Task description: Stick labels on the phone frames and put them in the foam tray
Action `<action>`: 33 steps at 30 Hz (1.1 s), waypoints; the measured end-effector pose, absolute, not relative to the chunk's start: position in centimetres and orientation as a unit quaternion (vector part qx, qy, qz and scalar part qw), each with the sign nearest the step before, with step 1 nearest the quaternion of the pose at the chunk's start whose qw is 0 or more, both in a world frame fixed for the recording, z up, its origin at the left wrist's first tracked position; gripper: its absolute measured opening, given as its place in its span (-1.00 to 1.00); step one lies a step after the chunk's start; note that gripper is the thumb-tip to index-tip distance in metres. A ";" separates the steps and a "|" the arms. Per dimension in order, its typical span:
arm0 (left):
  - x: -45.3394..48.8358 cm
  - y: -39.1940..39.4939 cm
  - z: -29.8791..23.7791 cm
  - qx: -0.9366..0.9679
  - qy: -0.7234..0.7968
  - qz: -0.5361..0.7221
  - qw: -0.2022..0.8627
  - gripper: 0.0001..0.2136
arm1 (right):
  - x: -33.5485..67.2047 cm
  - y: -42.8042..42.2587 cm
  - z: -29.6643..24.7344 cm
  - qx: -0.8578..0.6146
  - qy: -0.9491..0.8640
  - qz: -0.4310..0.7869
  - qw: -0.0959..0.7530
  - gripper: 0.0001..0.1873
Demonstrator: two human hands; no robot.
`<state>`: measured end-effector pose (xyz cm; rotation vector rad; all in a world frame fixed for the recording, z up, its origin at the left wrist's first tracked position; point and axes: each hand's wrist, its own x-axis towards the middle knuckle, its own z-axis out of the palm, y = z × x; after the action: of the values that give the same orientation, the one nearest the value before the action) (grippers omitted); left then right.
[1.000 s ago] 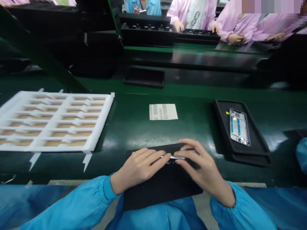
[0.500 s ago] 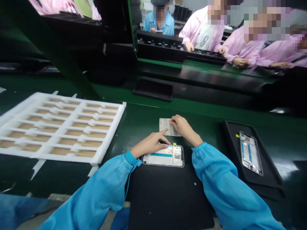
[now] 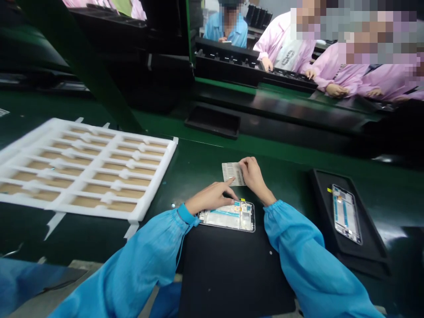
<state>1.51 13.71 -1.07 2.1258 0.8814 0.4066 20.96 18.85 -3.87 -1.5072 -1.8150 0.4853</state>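
Both of the person's hands are close together near the middle of the green table [image 3: 185, 170], seen from the head camera. The left hand [image 3: 212, 196] bends over the left end of a silver phone frame [image 3: 232, 221], index finger stretched onto a printed label sheet [image 3: 228, 170]; whether it grips the frame, I cannot tell. The right hand [image 3: 252, 176] has its fingertips drawn together at the sheet's right side; whether they pinch a label is too small to tell. The phone frame lies flat at the far edge of a black mat [image 3: 235, 274], which juts over the table's near edge. Toward the table's left edge lies a slotted white foam tray [image 3: 88, 170]. Toward its right edge, a black tray [image 3: 367, 254] carries a second phone frame [image 3: 346, 216] with a yellow tab [image 3: 329, 190]. Beyond the table's far side, co-workers in pink and blue smocks have hands near dark fixtures.
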 end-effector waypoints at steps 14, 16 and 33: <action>1.2 8.4 2.2 0.857 0.363 0.247 0.270 -0.80 | 21.7 7.9 4.5 -0.505 -0.565 0.371 0.536 -0.69; 1.6 6.1 2.7 0.875 0.344 0.267 0.211 -0.80 | 22.3 4.2 5.5 -0.517 -0.613 0.329 0.499 -0.78; 0.0 -0.1 1.1 0.847 0.342 0.331 0.237 -0.88 | 21.6 -2.8 5.0 -0.499 -0.789 0.200 0.297 -0.86</action>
<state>-0.05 -0.10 1.09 2.3206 0.9377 0.9067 21.63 -2.77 5.02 -1.3278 -2.0971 0.5319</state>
